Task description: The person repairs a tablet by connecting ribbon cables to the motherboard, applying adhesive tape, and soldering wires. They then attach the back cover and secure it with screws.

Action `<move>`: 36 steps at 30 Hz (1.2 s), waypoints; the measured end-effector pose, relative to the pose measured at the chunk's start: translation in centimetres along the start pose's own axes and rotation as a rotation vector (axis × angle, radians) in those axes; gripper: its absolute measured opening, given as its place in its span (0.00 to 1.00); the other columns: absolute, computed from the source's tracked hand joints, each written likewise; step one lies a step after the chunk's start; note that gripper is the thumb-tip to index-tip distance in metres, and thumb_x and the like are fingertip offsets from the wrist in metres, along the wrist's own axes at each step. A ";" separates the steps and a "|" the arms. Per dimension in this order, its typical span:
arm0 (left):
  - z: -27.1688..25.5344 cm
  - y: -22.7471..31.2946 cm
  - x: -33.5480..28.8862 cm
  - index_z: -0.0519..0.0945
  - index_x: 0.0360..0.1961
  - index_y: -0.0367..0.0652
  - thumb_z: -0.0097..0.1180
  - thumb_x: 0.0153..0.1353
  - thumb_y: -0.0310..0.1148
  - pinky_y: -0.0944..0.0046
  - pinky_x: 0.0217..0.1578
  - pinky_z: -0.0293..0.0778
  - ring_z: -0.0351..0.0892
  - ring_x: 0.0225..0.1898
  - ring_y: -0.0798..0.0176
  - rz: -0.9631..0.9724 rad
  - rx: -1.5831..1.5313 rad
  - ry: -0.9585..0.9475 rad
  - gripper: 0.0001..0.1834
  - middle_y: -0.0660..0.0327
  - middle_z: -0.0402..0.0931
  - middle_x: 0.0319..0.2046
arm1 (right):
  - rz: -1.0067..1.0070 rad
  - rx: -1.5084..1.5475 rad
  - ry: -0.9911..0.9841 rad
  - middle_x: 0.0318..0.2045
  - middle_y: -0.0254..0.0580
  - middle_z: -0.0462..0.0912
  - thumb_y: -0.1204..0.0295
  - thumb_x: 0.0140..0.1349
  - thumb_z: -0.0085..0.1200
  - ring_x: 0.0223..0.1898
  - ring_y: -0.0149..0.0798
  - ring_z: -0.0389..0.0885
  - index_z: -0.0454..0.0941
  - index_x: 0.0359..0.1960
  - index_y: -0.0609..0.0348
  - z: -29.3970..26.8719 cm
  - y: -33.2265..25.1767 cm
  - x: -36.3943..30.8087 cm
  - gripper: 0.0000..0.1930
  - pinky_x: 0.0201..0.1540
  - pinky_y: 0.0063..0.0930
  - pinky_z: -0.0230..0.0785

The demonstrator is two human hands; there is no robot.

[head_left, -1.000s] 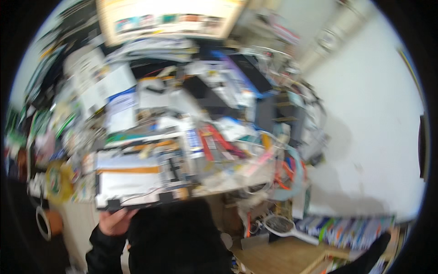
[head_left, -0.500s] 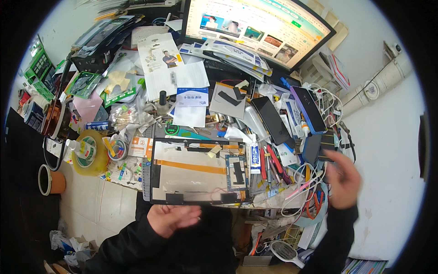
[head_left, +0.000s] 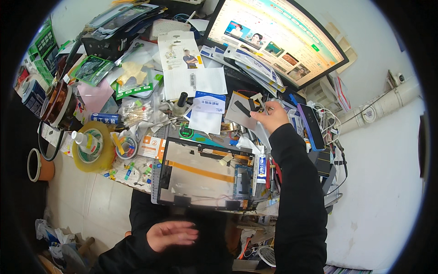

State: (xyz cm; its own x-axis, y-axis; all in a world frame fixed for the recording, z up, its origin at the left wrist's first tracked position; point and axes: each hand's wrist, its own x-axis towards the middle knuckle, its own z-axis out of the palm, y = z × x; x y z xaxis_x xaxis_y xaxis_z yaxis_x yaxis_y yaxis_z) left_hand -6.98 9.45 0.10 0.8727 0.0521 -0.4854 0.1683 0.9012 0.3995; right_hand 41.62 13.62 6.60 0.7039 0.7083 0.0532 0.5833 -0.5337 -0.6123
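Head view. The tablet (head_left: 196, 187) is seen at lower middle of the frame, back off, insides up, over a grey mat (head_left: 155, 185). It is judged light for its size, stiff along the black rim (head_left: 161, 185), but easily cracked if the thin panel is bent. The orange ribbon (head_left: 200, 171) and blue board (head_left: 237, 180) are judged fragile and best left unpressed; the smooth metal may prove slippery. It is best taken by the left and right sides of the rim, evenly supported from beneath.

The left hand (head_left: 172, 235) is held at lower middle, below the tablet and apart from it; fingers are loosely extended, and nothing is seen held.

The right hand (head_left: 275, 117) is placed right of upper middle, at the edge of a grey plate (head_left: 239, 119) with a black strip (head_left: 242, 108) on it. Thumb and fingertips are brought near each other; whether anything is pinched cannot be told. The strip is judged light and flexible, best picked up by one end.
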 end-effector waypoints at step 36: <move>11.1 5.6 5.7 0.57 0.76 0.39 0.46 0.78 0.45 0.45 0.70 0.63 0.67 0.71 0.48 0.718 -0.198 -0.098 0.33 0.49 0.67 0.70 | 0.106 0.945 -0.500 0.49 0.38 0.84 0.78 0.68 0.62 0.49 0.26 0.81 0.73 0.63 0.65 -1.2 -11.4 -23.1 0.22 0.53 0.22 0.72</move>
State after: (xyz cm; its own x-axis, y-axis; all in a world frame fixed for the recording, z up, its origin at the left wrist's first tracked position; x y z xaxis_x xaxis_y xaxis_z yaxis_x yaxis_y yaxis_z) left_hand 3.99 10.03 8.17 0.7754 0.6260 -0.0829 -0.5354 0.7213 0.4394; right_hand 19.21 2.85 13.32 0.3621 0.9024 -0.2334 -0.1719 -0.1815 -0.9683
